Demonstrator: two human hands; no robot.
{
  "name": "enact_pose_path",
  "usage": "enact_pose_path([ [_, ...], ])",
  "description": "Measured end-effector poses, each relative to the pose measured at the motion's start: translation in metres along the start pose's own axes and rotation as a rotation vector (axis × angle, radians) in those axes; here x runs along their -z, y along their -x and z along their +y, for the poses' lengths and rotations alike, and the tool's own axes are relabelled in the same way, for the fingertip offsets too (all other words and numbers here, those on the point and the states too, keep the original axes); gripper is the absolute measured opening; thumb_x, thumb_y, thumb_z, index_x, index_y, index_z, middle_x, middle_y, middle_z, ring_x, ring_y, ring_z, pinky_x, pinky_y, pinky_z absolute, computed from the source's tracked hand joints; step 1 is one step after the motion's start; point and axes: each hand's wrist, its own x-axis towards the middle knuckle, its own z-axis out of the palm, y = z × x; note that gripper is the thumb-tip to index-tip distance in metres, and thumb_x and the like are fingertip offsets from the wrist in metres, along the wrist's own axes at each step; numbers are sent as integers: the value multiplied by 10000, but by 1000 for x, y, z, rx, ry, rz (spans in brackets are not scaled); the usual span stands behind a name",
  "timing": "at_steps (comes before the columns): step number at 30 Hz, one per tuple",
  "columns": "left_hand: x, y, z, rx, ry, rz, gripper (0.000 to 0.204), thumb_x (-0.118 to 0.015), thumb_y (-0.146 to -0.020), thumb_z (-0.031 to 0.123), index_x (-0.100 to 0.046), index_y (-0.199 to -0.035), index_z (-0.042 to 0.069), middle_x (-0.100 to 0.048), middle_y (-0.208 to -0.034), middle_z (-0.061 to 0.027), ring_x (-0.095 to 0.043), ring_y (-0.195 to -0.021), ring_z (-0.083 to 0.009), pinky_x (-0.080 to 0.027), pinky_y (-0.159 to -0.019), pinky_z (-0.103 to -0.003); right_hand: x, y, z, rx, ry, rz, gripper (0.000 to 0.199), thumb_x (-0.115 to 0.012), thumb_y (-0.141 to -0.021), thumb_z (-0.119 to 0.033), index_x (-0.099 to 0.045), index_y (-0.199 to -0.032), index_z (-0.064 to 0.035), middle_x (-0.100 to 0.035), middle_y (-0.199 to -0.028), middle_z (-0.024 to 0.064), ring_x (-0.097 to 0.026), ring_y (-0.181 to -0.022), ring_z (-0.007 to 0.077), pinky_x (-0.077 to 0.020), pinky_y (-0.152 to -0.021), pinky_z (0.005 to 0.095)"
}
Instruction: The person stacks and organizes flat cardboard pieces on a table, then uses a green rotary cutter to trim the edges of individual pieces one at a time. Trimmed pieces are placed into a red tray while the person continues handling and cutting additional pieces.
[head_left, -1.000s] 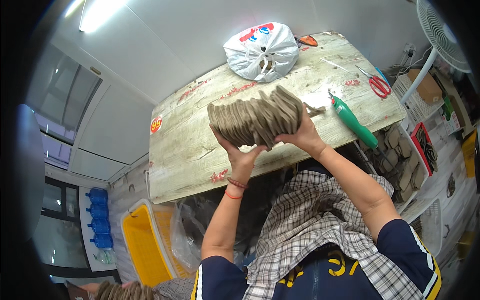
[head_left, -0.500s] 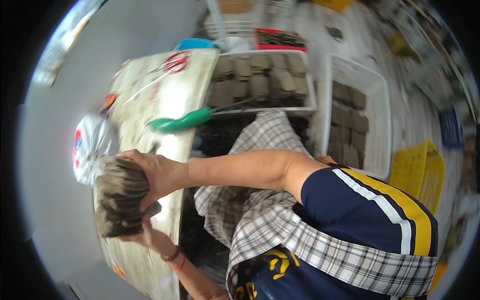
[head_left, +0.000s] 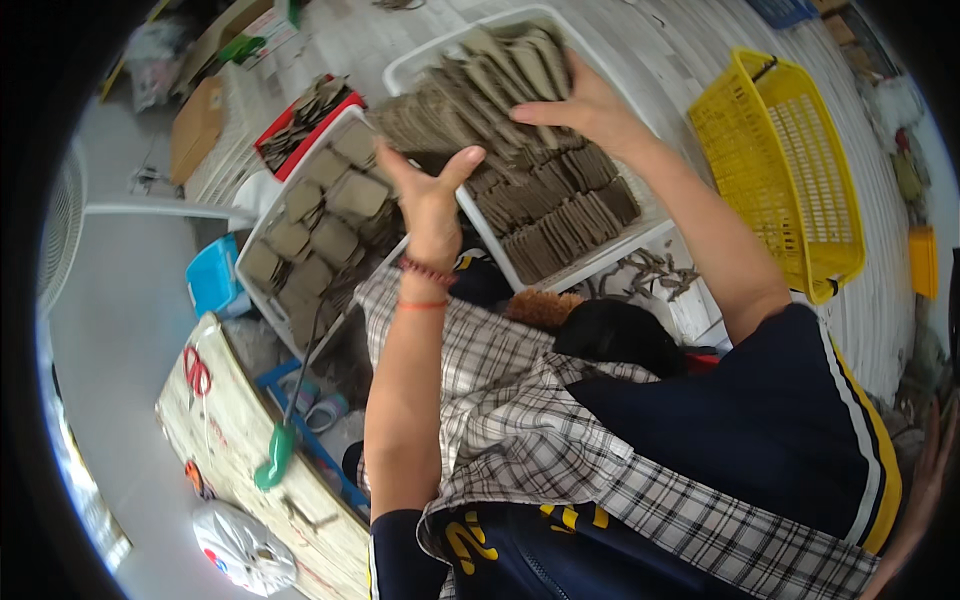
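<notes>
In the upper centre, left hand (head_left: 428, 205) and right hand (head_left: 592, 112) grip a stack (head_left: 470, 95) with spread fingers, over a crate (head_left: 600, 255).

Held stack of flat brown pieces (head_left: 480, 95) blurred, count unreadable; it hides some fingers of the left hand (head_left: 430, 200) and right hand (head_left: 597, 108), plus part of the white crate (head_left: 595, 259) behind. Fan (head_left: 62, 230) cut by left rim, table (head_left: 225, 440) by bottom edge, another person's hand (head_left: 930, 470) by right rim. Brown scraps (head_left: 655, 272) beside crate too small to identify.
</notes>
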Motion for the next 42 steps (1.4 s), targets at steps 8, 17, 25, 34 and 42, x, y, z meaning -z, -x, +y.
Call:
enact_pose_path([
  [8,-34,-2,-170,740,121,30,1179,-844,-703,192,3,-1515,79,-229,-1505,-195,-252,-1386,-341,-176,-1153,-465,56,49,143,-552,-13,105,1075,-887,-596,-393,-333,-1378,93,-519,-1296,241,-515,-1208,322,-388,-1048,382],
  [17,10,4,-265,1065,25,256,1213,-851,-702,233,33,-1530,163,-66,-1579,-140,-121,-1443,-344,-133,-1154,-541,11,67,299,-813,115,-20,1193,-862,-587,-497,-258,-1410,120,-359,-1416,303,-384,-1323,378,-315,-1106,420],
  [25,24,8,-311,1564,-435,548,898,-664,-882,361,-106,-1511,48,-339,-1491,-194,-406,-1324,-357,-374,-1076,-452,-19,89,330,-1134,773,-263,1316,-767,-549,-726,-206,-1478,19,-442,-1412,214,-462,-1286,346,-391,-1048,445],
  [34,18,2,-235,1407,-287,187,529,-653,-878,247,-518,-1299,-43,-500,-1380,-194,-498,-1241,-312,-411,-990,-414,-31,112,317,-870,1061,-79,1191,-721,-685,-655,-175,-1477,47,-390,-1431,234,-394,-1323,340,-310,-1088,437],
  [42,68,32,-38,771,-302,-325,445,-597,-937,202,-514,-1314,-20,-574,-1276,-100,-552,-1136,-170,-421,-969,-290,-58,129,248,-965,994,-367,958,-501,-902,-595,-94,-1493,40,-96,-1548,256,-167,-1427,374,-232,-1122,471],
])
